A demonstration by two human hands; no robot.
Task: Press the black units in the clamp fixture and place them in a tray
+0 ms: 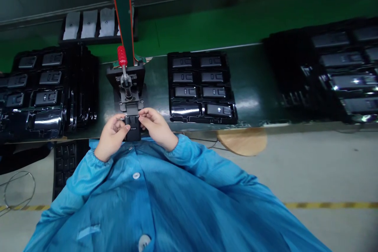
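Note:
Between my hands is a black rectangular plastic case (134, 134) with small pale lettering on its face. My left hand (111, 136) grips its left edge, thumb on the front and fingers curled. On the other side, the thumb and fingers of my right hand (158, 129) pinch the upper right edge. The case lies at the near end of a metal toggle-clamp fixture (129, 93), close to the bench's front edge. The clamp's red handle (121, 56) points up. Whether the case touches the fixture I cannot tell.
Right of the fixture lies a black tray (201, 120) of grey-black cases, its front left pocket bare. Stacked trays stand at left (79, 86) and far right (286, 67). Behind, a dark tray (97, 41) holds pale wrapped pieces. A wooden stool (243, 141) stands below the bench.

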